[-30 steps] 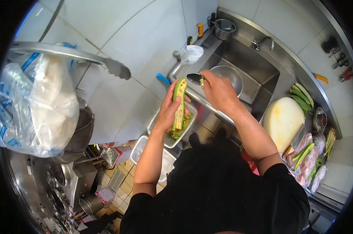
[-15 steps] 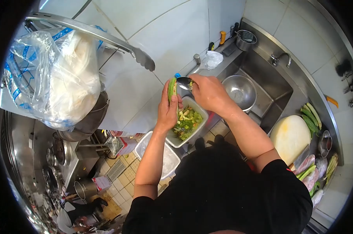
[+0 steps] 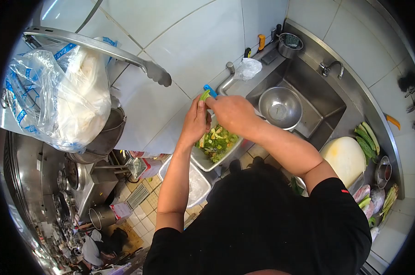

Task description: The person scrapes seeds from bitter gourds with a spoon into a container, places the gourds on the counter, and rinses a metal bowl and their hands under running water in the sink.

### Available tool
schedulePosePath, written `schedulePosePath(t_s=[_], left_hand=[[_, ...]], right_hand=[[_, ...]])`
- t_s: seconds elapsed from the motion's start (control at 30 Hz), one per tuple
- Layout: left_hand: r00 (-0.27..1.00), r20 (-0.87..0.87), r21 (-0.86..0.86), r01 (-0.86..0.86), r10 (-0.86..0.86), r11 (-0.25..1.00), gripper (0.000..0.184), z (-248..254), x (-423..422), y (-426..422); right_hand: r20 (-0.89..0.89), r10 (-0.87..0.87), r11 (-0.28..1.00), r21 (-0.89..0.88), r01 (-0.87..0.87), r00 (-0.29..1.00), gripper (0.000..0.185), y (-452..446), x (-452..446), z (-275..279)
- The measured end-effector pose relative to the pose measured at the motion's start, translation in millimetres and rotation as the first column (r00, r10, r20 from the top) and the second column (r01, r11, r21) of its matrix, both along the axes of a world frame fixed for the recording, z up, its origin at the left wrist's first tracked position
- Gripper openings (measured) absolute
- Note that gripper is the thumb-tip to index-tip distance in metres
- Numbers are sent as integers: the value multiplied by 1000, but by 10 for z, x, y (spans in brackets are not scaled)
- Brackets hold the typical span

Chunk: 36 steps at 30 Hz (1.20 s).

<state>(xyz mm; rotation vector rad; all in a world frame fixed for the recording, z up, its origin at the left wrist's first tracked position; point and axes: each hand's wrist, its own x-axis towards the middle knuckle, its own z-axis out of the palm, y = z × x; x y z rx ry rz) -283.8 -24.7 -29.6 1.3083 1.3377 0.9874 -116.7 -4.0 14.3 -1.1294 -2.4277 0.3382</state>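
My left hand [image 3: 196, 121] grips a green vegetable half [image 3: 204, 95], apparently bitter melon; most of it is hidden by my fingers. Pressed close against it, my right hand [image 3: 232, 112] is closed on the spoon whose bowl showed earlier; the spoon is now hidden behind the hand. Just below both hands is a pale plastic bin [image 3: 207, 167] holding green and yellow vegetable scraps [image 3: 216, 144]. A blue piece [image 3: 210, 90] shows right beyond my fingertips.
A metal bowl [image 3: 281, 108] sits in the steel sink [image 3: 324, 107] at right. Large pale melon [image 3: 345, 160], green vegetables [image 3: 366, 141] and a wrapped pile line the right counter. Tongs [image 3: 97, 43] and a bagged white item [image 3: 83, 101] hang left. Another person [image 3: 92, 250] is lower left.
My right hand has moved left and down over the vegetable half, covering the spoon's bowl. The left hand has turned, so less of the vegetable shows.
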Motion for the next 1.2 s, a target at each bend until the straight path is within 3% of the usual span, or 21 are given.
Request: schedulePosePath(t_s=[0.27, 0.37, 0.43, 0.47, 0.5, 0.57, 0.6, 0.67, 0.7, 0.73, 0.77, 0.8, 0.87, 0.97, 1.2], left_hand=[[992, 106, -113, -61, 73, 992, 58, 1, -210, 108], [983, 169, -120, -50, 70, 991, 63, 145, -332, 84], [973, 221, -261, -3, 62, 965, 63, 202, -397, 66], [971, 218, -349, -15, 97, 937, 61, 226, -405, 78], [971, 218, -346, -20, 101, 938, 61, 226, -428, 69], [926, 372, -298, 54, 64, 953, 58, 202, -469, 57], [924, 376, -295, 52, 66, 954, 58, 178, -466, -11], [899, 437, -201, 59, 35, 978, 57, 122, -470, -227], [902, 430, -200, 63, 30, 978, 57, 91, -496, -259], [902, 424, -204, 16, 74, 979, 57, 37, -519, -312], [899, 420, -216, -33, 123, 976, 58, -7, -533, -387], [870, 468, -256, -35, 155, 966, 57, -11, -553, -399], [897, 414, -232, -64, 158, 971, 56, -3, -547, -346], [937, 302, -187, -120, 173, 975, 53, 42, -492, -221], [961, 123, -199, -220, 247, 955, 46, 15, -369, -48]], right_hand=[[37, 126, 992, 15, -126, 991, 14, 90, -200, -97], [-16, 22, 994, -110, -24, 1000, 13, 439, -227, -116], [-423, -21, 912, -380, -157, 906, 9, 616, -318, -264], [-496, -265, 530, -791, -305, 827, 11, 634, -324, -262], [-497, -259, 531, -790, -308, 829, 11, 630, -366, -301], [-629, -448, 429, -775, -464, 636, 11, 598, -446, -462], [-628, -444, 430, -775, -463, 639, 11, 576, -447, -505], [-660, -457, 587, -727, -356, 596, 17, 562, -434, -546], [-665, -459, 589, -724, -358, 589, 17, 588, -412, -539], [-653, -277, 829, -533, -168, 705, 16, 593, -370, -548], [-552, -125, 969, -248, -19, 825, 15, 548, -347, -579], [-549, -128, 967, -254, -19, 826, 15, 497, -336, -529], [-61, -153, 988, 18, 155, 986, 15, 452, -295, -302], [18, -75, 994, 86, 74, 997, 15, 363, -313, -130], [159, -14, 1000, 25, 10, 987, 16, 256, -426, -276]])
